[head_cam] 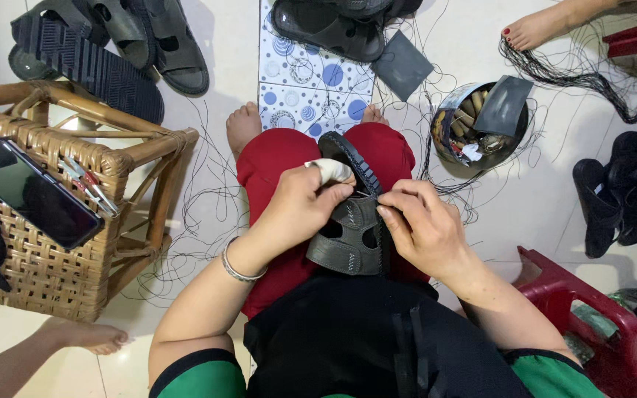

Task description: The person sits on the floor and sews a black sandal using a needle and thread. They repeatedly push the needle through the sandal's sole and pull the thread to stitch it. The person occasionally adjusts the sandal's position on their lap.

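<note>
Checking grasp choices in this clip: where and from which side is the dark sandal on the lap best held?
Probably at the strapped upper of the sandal, from both sides. It lies along the red-clad lap, toe pointing away, sole edge along its right. The left hand already clamps the upper from the left; the right hand pinches the sole edge from the right, so the straps give firm purchase.

Both hands gripped a dark sandal (348,236) on the red lap: left hand (300,206), its forefinger bandaged, beside right hand (422,225); a wicker stool (53,258) stood nearby.

A dark, blank rectangular phone screen (32,193) lies on the wicker stool (53,258), left.
</note>
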